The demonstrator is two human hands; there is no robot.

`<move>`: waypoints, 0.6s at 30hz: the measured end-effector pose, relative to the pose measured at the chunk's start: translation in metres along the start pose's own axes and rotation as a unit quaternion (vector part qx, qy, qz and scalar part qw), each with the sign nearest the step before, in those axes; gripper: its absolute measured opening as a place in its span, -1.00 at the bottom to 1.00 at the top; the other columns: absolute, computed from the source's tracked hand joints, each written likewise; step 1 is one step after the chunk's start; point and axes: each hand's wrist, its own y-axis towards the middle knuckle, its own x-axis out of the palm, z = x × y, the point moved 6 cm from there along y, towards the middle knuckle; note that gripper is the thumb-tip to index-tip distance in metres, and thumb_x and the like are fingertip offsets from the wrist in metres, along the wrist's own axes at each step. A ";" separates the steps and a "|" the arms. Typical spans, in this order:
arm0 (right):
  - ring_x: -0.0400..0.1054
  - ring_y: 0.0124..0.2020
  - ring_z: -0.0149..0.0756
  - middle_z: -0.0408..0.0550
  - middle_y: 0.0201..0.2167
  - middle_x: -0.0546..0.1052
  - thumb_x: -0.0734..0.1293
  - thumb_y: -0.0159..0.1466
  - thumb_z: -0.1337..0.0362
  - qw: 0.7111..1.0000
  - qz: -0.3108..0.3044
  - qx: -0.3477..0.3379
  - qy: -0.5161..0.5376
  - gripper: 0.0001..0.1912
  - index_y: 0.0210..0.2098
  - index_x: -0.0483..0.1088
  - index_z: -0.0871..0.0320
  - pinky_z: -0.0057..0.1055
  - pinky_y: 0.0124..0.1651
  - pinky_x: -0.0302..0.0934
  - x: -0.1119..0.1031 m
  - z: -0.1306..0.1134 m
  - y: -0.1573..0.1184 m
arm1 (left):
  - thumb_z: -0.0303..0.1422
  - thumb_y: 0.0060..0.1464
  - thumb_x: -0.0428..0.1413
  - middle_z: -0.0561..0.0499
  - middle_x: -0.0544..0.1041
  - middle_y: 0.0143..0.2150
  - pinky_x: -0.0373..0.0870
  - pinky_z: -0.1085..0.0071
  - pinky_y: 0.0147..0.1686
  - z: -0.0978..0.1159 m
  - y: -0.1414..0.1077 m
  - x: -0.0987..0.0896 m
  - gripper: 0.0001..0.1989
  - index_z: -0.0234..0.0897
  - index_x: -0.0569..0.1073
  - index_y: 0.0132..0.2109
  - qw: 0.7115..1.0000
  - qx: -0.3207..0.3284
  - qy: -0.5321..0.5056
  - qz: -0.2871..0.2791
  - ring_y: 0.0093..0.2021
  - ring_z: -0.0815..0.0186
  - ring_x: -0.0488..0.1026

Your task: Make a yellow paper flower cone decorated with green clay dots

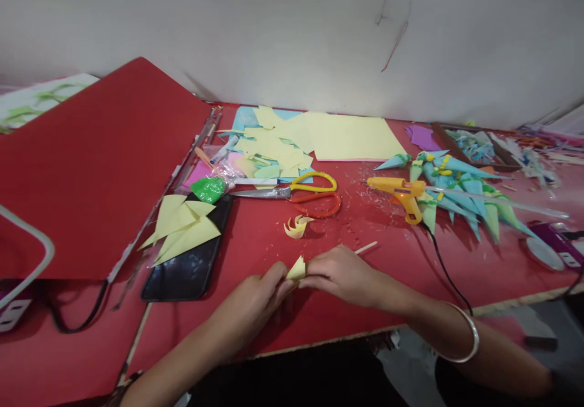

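Bare forearms (203, 346) led to the person's left hand (262, 294) and right hand (340, 276), together pinching folded yellow paper (297, 269); scissors (292, 193) lay beyond them.

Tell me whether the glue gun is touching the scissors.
Apart. The head view shows a strip of red tabletop between the glue gun's nozzle end and the looped handles of the scissors.

I count one glue gun (398, 187), one pair of scissors (286, 193), one phone (182, 280). Plus two hands (340, 273) and one bangle (475, 337) lol.
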 end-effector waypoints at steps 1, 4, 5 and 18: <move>0.34 -0.48 -0.43 -0.11 -0.48 0.52 0.18 0.27 0.21 1.000 -0.006 0.000 0.016 -0.76 -0.35 0.43 0.17 -0.54 -0.45 0.00 -0.001 0.000 0.000 | -0.27 0.13 -0.15 0.09 0.37 -0.63 0.01 0.53 -0.66 0.002 0.001 -0.003 -0.81 -0.22 0.17 -0.41 0.999 0.019 0.044 0.005 -0.64 0.36 0.32; 0.33 -0.53 -0.47 -0.16 -0.58 0.47 0.19 0.26 0.27 0.996 -0.031 0.002 0.083 -0.77 -0.44 0.41 0.20 -0.57 -0.45 0.04 -0.004 0.001 0.002 | -0.27 0.07 -0.04 0.04 0.39 -0.57 0.01 0.49 -0.62 0.010 0.002 -0.010 -0.85 -0.23 0.21 -0.40 0.986 0.083 0.143 0.015 -0.59 0.31 0.33; 0.32 -0.55 -0.49 -0.18 -0.62 0.45 0.19 0.26 0.30 0.993 -0.043 0.004 0.109 -0.75 -0.49 0.40 0.21 -0.58 -0.44 0.06 -0.004 0.001 0.002 | -0.26 0.06 -0.02 0.02 0.39 -0.55 0.03 0.49 -0.60 0.013 0.002 -0.012 -0.83 -0.23 0.22 -0.41 0.983 0.098 0.156 0.016 -0.57 0.29 0.34; 0.27 -0.57 -0.47 -0.16 -0.57 0.46 0.20 0.25 0.20 0.999 0.028 0.023 -0.002 -0.78 -0.38 0.37 0.22 -0.55 -0.54 -0.04 -0.007 0.002 0.006 | -0.22 0.18 -0.22 0.17 0.25 -0.62 0.11 0.53 -0.58 0.010 0.005 -0.014 -0.72 -0.24 0.16 -0.44 0.993 0.029 -0.110 -0.016 -0.62 0.44 0.19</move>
